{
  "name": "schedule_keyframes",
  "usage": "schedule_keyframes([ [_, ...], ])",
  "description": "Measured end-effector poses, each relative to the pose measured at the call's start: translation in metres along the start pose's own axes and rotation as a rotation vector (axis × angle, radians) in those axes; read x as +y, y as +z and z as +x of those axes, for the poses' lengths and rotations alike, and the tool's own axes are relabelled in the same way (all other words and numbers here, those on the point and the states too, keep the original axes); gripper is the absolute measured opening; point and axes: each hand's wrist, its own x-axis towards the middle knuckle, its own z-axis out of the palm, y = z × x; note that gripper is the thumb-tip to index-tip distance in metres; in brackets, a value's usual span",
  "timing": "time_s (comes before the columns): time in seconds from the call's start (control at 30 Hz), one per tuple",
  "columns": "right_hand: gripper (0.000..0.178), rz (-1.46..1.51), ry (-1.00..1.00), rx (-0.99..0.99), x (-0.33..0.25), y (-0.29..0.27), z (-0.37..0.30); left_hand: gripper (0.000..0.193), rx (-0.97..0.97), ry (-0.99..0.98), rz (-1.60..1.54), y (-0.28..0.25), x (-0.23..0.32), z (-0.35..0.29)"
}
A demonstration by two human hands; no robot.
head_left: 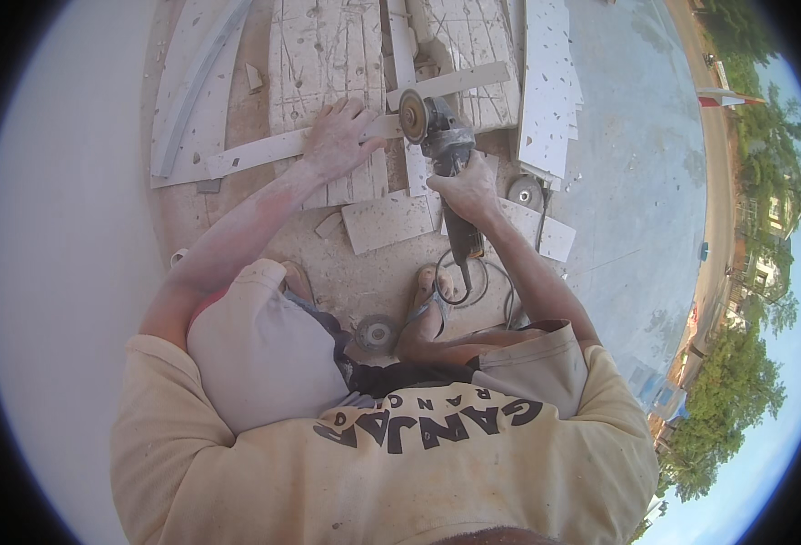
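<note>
My right hand (468,189) is wrapped round the body of an angle grinder (463,234), dark with a dusty head. The grinder's disc (412,116) stands on edge at the right end of a narrow white speckled tile strip (255,154); whether it touches cannot be told. Across that strip lies my left hand (334,141), pinning it down, fingers over the far edge and thumb along the near one. Beneath is a scored, dusty white block (328,54). A black cord (465,282) runs from the grinder's near end and loops beside my foot.
More speckled strips (546,91) are stacked at the right, with others (187,91) at the left. Cut tile pieces (387,222) lie in front of the blocks. One loose disc (377,333) rests between my feet, another (525,191) right of the grinder. A pale wall (64,272) rises at left.
</note>
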Motion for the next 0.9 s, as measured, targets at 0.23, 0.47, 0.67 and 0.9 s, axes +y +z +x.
schedule_keyframes([
  [0.23, 0.056, -0.009, -0.017, 0.027, 0.006, 0.005, 0.007, 0.045, 0.034, 0.050, 0.035, 0.003, -0.002, -0.001],
  [0.47, 0.067, -0.039, -0.020, 0.040, -0.005, 0.002, 0.006, 0.044, 0.058, 0.064, 0.028, 0.003, -0.001, -0.002],
  [0.67, 0.072, -0.066, 0.042, -0.038, -0.021, -0.007, 0.001, 0.043, -0.016, 0.024, 0.046, -0.001, 0.002, -0.003],
  [0.9, 0.072, -0.069, -0.014, 0.056, -0.011, 0.002, 0.005, 0.044, -0.015, 0.022, 0.055, -0.001, 0.004, -0.003],
])
